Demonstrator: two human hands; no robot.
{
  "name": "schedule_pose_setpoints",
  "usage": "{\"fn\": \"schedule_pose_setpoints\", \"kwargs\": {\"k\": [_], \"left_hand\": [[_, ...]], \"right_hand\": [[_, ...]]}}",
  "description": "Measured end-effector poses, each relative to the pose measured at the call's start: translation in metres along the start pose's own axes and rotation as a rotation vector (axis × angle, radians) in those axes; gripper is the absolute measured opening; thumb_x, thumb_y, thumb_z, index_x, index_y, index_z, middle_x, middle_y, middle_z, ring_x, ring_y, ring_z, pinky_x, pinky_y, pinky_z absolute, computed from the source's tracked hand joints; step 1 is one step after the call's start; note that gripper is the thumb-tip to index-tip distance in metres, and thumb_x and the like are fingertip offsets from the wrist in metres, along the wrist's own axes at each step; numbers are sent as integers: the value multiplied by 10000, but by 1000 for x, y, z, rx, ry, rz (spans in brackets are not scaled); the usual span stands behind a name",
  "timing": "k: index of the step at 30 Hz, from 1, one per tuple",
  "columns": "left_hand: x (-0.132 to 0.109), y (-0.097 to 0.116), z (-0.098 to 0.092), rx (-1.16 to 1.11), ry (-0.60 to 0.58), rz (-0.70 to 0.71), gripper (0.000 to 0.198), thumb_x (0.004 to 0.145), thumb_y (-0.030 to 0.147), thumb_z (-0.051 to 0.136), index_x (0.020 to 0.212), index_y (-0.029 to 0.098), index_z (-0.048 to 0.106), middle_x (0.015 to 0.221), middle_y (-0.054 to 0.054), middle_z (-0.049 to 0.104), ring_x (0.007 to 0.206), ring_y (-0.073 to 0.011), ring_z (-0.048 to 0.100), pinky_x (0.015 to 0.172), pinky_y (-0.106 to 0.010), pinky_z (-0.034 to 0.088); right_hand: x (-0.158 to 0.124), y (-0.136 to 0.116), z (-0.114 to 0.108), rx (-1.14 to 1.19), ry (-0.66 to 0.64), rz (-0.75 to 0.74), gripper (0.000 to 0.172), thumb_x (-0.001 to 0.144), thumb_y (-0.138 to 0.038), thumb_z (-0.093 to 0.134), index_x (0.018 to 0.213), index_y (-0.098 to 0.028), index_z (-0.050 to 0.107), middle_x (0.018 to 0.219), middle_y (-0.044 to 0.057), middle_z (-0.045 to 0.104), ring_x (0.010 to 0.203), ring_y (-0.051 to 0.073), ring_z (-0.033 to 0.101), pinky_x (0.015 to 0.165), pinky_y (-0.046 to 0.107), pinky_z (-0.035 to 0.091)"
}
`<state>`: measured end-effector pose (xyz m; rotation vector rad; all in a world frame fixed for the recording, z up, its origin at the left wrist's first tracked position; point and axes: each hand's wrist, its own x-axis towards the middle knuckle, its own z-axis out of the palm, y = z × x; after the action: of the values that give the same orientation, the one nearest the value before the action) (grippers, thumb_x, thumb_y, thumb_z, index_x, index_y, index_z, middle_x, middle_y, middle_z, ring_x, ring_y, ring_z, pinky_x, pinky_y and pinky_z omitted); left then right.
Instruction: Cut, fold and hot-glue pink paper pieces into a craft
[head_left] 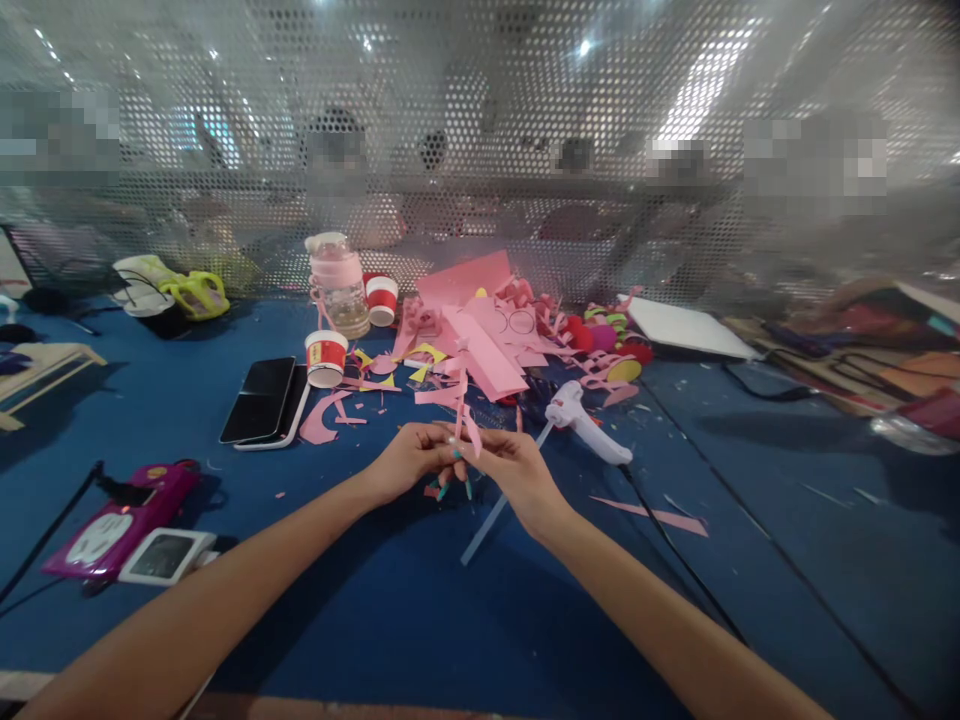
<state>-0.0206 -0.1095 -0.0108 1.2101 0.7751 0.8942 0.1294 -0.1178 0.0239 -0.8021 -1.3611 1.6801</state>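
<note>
My left hand (411,463) and my right hand (519,474) meet over the blue table, both with fingers closed on a narrow pink foam strip (460,412). The strip stands up between the fingertips, and one curved end hangs by my right fingers. Just behind my hands lie pink foam sheets (487,350) and scraps. A white glue gun (592,428) with a long clear glue stick (487,528) rests to the right, the stick passing beneath my right hand.
Left are a black phone (259,400), red-white paper cups (326,360), a pink-lidded bottle (340,285) and a purple device (124,525). A white pad (690,328) lies right, near the glue gun's black cable (679,553). Perforated metal (450,110) stands behind.
</note>
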Motion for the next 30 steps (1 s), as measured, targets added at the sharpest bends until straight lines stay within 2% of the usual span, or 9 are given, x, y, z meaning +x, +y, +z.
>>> {"fn": "schedule_pose_setpoints", "kwargs": {"k": [5, 9, 13, 15, 17, 19, 22, 25, 30], "left_hand": [[2, 4, 3, 38, -5, -10, 402, 636, 495, 712, 697, 113, 606, 624, -25, 622, 490, -88, 560, 494, -204, 452], [-2, 5, 3, 157, 43, -31, 410, 586, 380, 770, 840, 150, 546, 666, 3, 626, 525, -107, 576, 516, -218, 449], [-13, 6, 2, 610, 349, 202, 376, 657, 437, 695, 795, 191, 446, 551, 63, 494, 427, -85, 461, 436, -202, 345], [-18, 7, 2, 705, 490, 362, 374, 698, 457, 644, 867, 188, 446, 650, 30, 530, 478, -94, 488, 469, -212, 356], [-21, 7, 3, 750, 555, 425, 405, 723, 451, 619, 964, 179, 441, 777, -12, 577, 520, -103, 524, 491, -218, 372], [-21, 6, 4, 801, 583, 426, 371, 754, 428, 598, 985, 176, 454, 829, -32, 601, 533, -107, 541, 505, -219, 381], [-18, 5, 4, 856, 599, 402, 190, 845, 369, 497, 881, 182, 494, 731, -7, 602, 530, -108, 543, 535, -221, 388], [-15, 5, 4, 871, 540, 370, 205, 899, 325, 401, 788, 184, 499, 577, 34, 535, 482, -102, 507, 519, -220, 372], [-13, 6, 4, 769, 481, 367, 191, 900, 306, 400, 804, 179, 506, 552, 46, 504, 473, -94, 493, 497, -207, 372]], "right_hand": [[2, 7, -4, -75, 207, 39, 258, 615, -400, 741, 694, -154, 730, 458, -30, 562, 423, 113, 541, 510, 276, 497], [7, 9, -16, -60, 352, -7, 220, 562, -340, 779, 687, -165, 733, 616, 18, 691, 578, 160, 646, 643, 306, 547], [10, 9, -24, -23, 398, 17, 266, 555, -340, 784, 748, -165, 730, 655, 30, 713, 597, 198, 679, 660, 358, 576], [10, 10, -24, -74, 385, 30, 276, 571, -343, 776, 767, -154, 731, 655, 44, 716, 593, 213, 685, 641, 367, 583], [9, 12, -21, -145, 367, 36, 278, 595, -352, 761, 776, -144, 732, 682, 64, 723, 613, 228, 692, 618, 366, 586], [8, 15, -17, -200, 355, 47, 278, 609, -352, 751, 786, -138, 733, 699, 74, 727, 626, 237, 696, 596, 358, 586], [7, 18, -12, -220, 345, 56, 250, 612, -337, 742, 764, -139, 732, 666, 62, 723, 615, 233, 696, 601, 348, 589], [6, 18, -11, -216, 335, 59, 220, 610, -325, 737, 741, -149, 729, 668, 54, 725, 618, 232, 696, 604, 341, 589], [7, 15, -10, -178, 293, 79, 211, 601, -344, 736, 708, -163, 733, 671, 39, 723, 592, 211, 686, 587, 332, 586]]}}
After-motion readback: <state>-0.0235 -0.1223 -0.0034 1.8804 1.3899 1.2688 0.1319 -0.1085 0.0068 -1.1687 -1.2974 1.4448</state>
